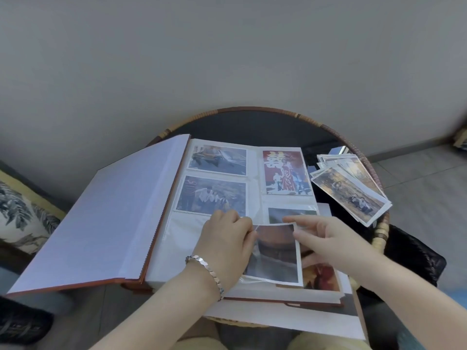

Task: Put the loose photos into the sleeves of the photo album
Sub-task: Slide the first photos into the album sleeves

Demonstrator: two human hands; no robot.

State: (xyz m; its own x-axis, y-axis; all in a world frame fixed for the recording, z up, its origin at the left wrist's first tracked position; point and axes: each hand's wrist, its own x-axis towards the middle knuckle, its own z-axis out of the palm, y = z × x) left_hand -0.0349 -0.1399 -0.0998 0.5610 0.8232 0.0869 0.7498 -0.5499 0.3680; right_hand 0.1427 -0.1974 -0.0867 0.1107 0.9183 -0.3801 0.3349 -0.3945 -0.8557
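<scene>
Two hands on it: my left hand (225,238) and right hand (326,238) each pinch a top corner of the loose photo (274,253), its long axis running away from me over the photo album (101,210) on the counter (252,125), empty sleeve (182,238) just left, nearer my left hand.

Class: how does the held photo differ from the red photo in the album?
The held photo is pinched by the left hand and right hand; the red photo sits sleeved. The held photo curls; the red photo lies flat. The held photo is dull brown-grey, the red photo vivid. Both are white-bordered.
</scene>
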